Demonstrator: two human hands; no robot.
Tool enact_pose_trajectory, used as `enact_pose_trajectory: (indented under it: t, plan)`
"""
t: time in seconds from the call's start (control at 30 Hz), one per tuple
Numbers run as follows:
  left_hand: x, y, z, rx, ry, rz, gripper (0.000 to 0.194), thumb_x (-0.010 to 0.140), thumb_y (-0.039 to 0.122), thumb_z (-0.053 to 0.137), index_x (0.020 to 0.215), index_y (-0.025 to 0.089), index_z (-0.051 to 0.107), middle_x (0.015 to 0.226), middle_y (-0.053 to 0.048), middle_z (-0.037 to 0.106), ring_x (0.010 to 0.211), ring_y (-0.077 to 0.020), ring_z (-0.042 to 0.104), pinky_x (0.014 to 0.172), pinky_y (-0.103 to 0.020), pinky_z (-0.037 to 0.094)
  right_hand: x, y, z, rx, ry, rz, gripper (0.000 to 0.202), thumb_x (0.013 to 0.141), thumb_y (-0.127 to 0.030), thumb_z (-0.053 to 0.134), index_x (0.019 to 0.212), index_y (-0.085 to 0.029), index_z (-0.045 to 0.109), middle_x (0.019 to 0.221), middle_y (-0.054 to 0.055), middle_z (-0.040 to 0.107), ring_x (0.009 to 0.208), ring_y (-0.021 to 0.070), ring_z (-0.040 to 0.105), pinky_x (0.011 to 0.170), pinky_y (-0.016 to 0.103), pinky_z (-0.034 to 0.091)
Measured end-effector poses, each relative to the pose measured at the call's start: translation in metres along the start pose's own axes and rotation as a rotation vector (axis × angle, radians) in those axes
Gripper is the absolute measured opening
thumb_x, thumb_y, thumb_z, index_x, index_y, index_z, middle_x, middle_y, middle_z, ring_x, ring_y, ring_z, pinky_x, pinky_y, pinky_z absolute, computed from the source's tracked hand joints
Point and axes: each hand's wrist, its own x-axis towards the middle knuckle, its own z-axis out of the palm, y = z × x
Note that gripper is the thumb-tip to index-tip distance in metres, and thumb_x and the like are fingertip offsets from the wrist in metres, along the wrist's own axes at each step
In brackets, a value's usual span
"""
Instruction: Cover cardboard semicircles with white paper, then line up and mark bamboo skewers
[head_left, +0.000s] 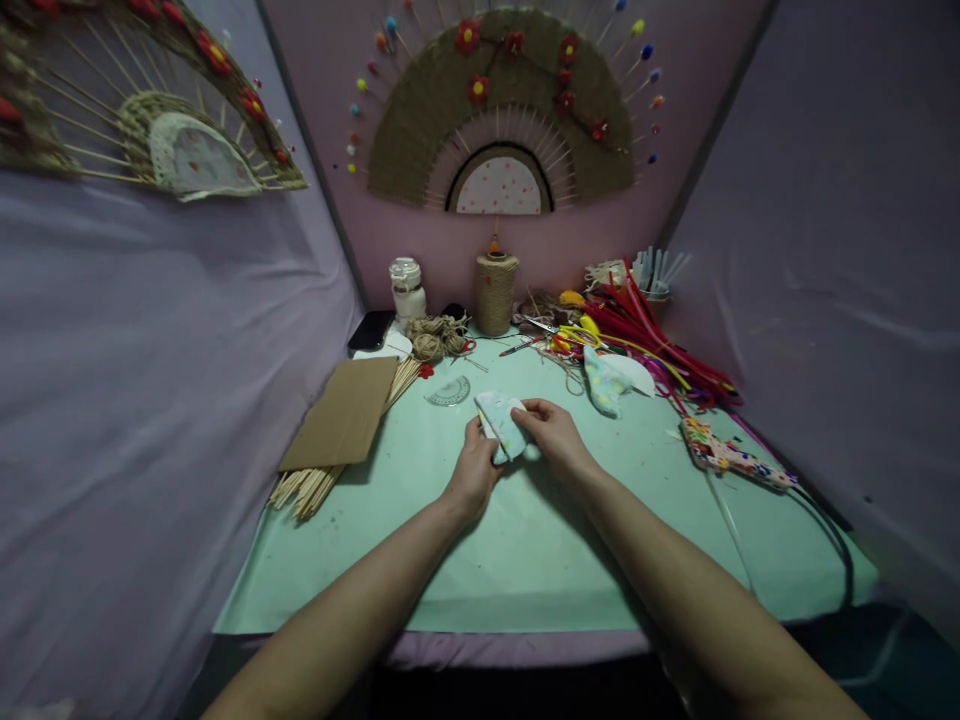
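Note:
Above the middle of the table, a small half-round piece covered in pale blue patterned cloth (501,422) is held between both hands. My left hand (475,466) grips its lower left side, thumb on the near face. My right hand (553,430) pinches the right edge between thumb and fingers. A clear protractor (448,391) lies flat just beyond my left hand. To the right of my right hand lies a loose scrap of similar blue cloth (604,384), partly over a white piece.
Brown cardboard (341,412) rests on bamboo sticks (306,492) at left. Along the back stand a jar (407,290) and a twine spool (495,293). Scissors (577,333) and red pipe cleaners (645,325) lie back right. A glue gun (731,458) with a cable sits right.

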Motion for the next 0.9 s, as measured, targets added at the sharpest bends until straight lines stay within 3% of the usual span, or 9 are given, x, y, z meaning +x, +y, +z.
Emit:
enact_pose_trajectory:
  t: [0.33,0.47,0.57,0.73,0.83,0.9]
  plan:
    - [0.001,-0.015,-0.003,0.091,-0.017,0.088,0.045,0.087,0.023,0.049,0.129,0.03,0.033,0.132,-0.005,0.056,0.115,-0.0153,0.057,0.091,-0.032,0.05,-0.007,0.004,0.009,-0.116,0.055,-0.082,0.034,0.064,-0.043,0.071,0.085,-0.017,0.064,0.082,0.005,0.067,0.072,0.0176,0.058,0.068,0.031,0.047]
    - [0.005,-0.022,-0.006,0.158,-0.037,0.194,0.041,0.089,0.03,0.049,0.127,0.03,0.036,0.134,-0.004,0.056,0.122,-0.0142,0.053,0.098,-0.03,0.045,-0.006,0.006,0.01,-0.196,0.117,-0.13,0.046,0.064,-0.045,0.071,0.101,-0.019,0.061,0.098,0.007,0.063,0.079,0.0183,0.057,0.069,0.031,0.048]
    - [0.011,-0.016,-0.012,0.209,-0.119,0.256,0.041,0.088,0.033,0.051,0.126,0.029,0.037,0.136,-0.005,0.054,0.126,-0.0151,0.05,0.103,-0.031,0.041,-0.003,-0.002,0.002,-0.143,-0.047,-0.126,0.042,0.069,-0.044,0.066,0.101,-0.018,0.059,0.094,0.006,0.065,0.08,0.0186,0.059,0.07,0.031,0.048]
    - [0.021,0.017,-0.028,0.444,-0.059,0.415,0.059,0.077,0.022,0.065,0.128,0.028,0.037,0.141,-0.01,0.045,0.125,-0.0186,0.049,0.102,-0.035,0.039,0.001,-0.016,-0.02,-0.455,-0.214,-0.47,0.02,0.076,-0.03,0.062,0.093,-0.02,0.063,0.094,0.004,0.066,0.085,0.0199,0.058,0.08,0.035,0.046]
    - [0.024,0.022,-0.036,0.607,-0.201,0.408,0.051,0.073,0.018,0.067,0.119,0.023,0.047,0.119,-0.009,0.058,0.113,-0.0202,0.056,0.098,-0.037,0.042,0.001,-0.006,-0.02,-0.616,-0.368,-0.562,0.016,0.078,-0.024,0.059,0.093,-0.021,0.062,0.094,0.005,0.066,0.091,0.0212,0.057,0.085,0.037,0.045]
    - [0.025,0.017,-0.037,0.713,-0.25,0.41,0.037,0.075,0.018,0.063,0.11,0.02,0.052,0.106,-0.007,0.061,0.105,-0.0201,0.057,0.096,-0.037,0.042,-0.001,0.004,-0.018,-0.66,-0.351,-0.574,0.018,0.079,-0.023,0.057,0.097,-0.02,0.06,0.098,0.007,0.064,0.095,0.0219,0.057,0.088,0.039,0.045]
